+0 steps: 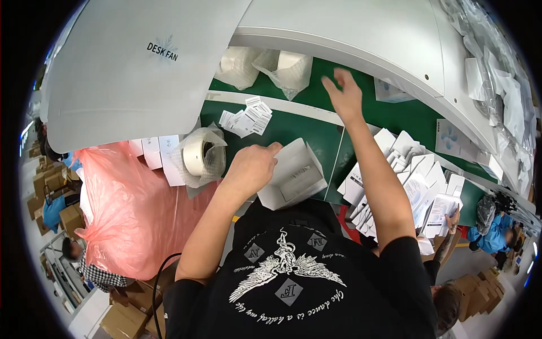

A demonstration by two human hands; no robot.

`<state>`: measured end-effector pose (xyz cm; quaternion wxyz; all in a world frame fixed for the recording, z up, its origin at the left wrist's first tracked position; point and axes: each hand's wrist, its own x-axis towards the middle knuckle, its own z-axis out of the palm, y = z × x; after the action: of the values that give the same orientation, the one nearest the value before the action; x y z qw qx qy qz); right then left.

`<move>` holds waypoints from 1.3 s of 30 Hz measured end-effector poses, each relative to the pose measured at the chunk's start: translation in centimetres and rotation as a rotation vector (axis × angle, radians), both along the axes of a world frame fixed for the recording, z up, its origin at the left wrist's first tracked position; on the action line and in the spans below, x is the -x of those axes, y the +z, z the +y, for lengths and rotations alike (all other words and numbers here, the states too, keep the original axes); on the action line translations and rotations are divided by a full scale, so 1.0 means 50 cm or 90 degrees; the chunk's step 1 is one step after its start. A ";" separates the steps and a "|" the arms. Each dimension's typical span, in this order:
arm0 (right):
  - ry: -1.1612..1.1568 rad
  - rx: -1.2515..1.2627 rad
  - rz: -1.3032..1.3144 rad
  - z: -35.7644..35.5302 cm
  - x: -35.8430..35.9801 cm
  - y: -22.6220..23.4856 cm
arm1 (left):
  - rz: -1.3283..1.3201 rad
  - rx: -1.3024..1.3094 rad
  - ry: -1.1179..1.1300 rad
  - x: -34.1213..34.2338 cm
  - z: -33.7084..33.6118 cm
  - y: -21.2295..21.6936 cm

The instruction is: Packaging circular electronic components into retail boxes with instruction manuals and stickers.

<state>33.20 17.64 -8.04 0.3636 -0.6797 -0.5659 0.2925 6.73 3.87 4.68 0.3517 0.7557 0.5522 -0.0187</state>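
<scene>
An open white cardboard box (293, 179) tilts against my body, its inside facing up. My left hand (252, 167) is closed at the box's left rim, index finger along the edge. Stretched forward over the green surface, my right hand (345, 96) has its thumb and fingers apart with nothing between them; the fingertips are slightly blurred. Ahead and to its left are white items in bubble wrap (289, 69). A small pile of printed white labels (248, 117) lies beyond my left hand. Left of that hand sits a bubble-wrapped white round item (196, 157).
A large pink plastic bag (135, 209) bulges at the left. Flattened white cartons (415, 178) are heaped on the right, near another person's hand (453, 221). A grey panel (135, 73) and a white shelf (350, 25) overhang the green bench (316, 127).
</scene>
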 end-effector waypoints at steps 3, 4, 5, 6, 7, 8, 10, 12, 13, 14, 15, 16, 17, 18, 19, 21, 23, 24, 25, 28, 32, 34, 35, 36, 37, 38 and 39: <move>0.062 0.087 -0.144 0.174 0.182 0.091 | -0.021 -0.012 -0.006 -0.021 0.000 0.009; 0.075 0.120 -0.243 0.205 0.215 0.097 | -0.039 -0.016 -0.019 -0.030 0.005 0.006; 0.079 0.117 -0.244 0.221 0.216 0.066 | -0.058 -0.021 -0.035 -0.036 0.008 0.011; 0.081 0.150 -0.281 0.221 0.208 0.020 | -0.062 -0.022 -0.036 -0.039 0.010 0.012; 0.080 0.185 -0.320 0.227 0.186 -0.022 | -0.087 -0.025 -0.049 -0.042 0.013 0.012; 0.115 0.228 -0.303 0.229 0.172 -0.020 | -0.109 -0.023 -0.046 -0.035 0.007 0.009; 0.064 0.248 -0.154 0.196 0.074 -0.021 | -0.145 -0.021 -0.043 -0.026 -0.001 0.000; -0.070 0.146 0.351 0.067 -0.028 -0.037 | -0.125 -0.052 -0.058 -0.009 -0.006 -0.007; -0.096 0.190 0.440 0.001 -0.080 -0.026 | -0.113 -0.067 -0.064 0.005 -0.011 -0.007; -0.086 0.025 0.573 -0.078 -0.123 -0.040 | -0.123 -0.068 -0.071 0.006 -0.010 -0.008; -0.052 0.030 0.588 -0.159 -0.154 -0.013 | -0.122 -0.086 -0.011 0.012 -0.010 -0.016; -0.095 0.041 0.669 -0.237 -0.178 0.020 | -0.120 -0.105 0.041 0.010 -0.008 -0.020; -0.140 0.050 0.750 -0.309 -0.189 0.052 | -0.118 -0.124 0.092 0.012 -0.008 -0.023; -0.199 0.017 0.750 -0.381 -0.190 0.093 | -0.126 -0.125 0.078 0.011 -0.010 -0.026; -0.259 -0.017 0.750 -0.443 -0.186 0.126 | -0.158 -0.096 0.106 0.008 -0.015 -0.033; -0.341 -0.084 0.752 -0.546 -0.164 0.167 | -0.217 -0.039 0.158 -0.003 -0.031 -0.045; -0.347 -0.174 0.749 -0.633 -0.104 0.208 | -0.258 -0.006 0.151 -0.031 -0.057 -0.048; -0.339 -0.247 0.749 -0.660 -0.064 0.228 | -0.292 0.028 0.163 -0.045 -0.073 -0.044; -0.351 -0.263 0.743 -0.679 -0.022 0.238 | -0.325 0.063 0.174 -0.056 -0.082 -0.041; -0.284 -0.191 0.124 -0.697 0.082 0.266 | -0.411 0.231 0.216 -0.090 -0.075 -0.007; -0.089 -0.040 -0.316 -0.660 0.114 0.334 | -0.453 0.304 0.217 -0.107 -0.085 0.005; -0.135 0.077 -0.322 -0.618 0.109 0.340 | -0.455 0.300 0.197 -0.111 -0.095 -0.005; -0.139 0.076 -0.323 -0.593 0.108 0.338 | -0.473 0.300 0.212 -0.119 -0.105 -0.024; -0.085 0.103 -0.360 -0.561 0.103 0.333 | -0.493 0.299 0.229 -0.129 -0.111 -0.044; -0.030 0.131 -0.399 -0.537 0.098 0.332 | -0.514 0.299 0.246 -0.136 -0.113 -0.046; -0.030 0.128 -0.403 -0.517 0.098 0.332 | -0.519 0.297 0.245 -0.135 -0.113 -0.048; 0.012 0.170 -0.429 -0.497 0.100 0.330 | -0.525 0.307 0.242 -0.132 -0.111 -0.049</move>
<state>28.20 -7.20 8.44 0.0621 -0.7741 -0.6171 0.1270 13.34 -1.69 2.24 0.7015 0.4842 0.4752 0.2181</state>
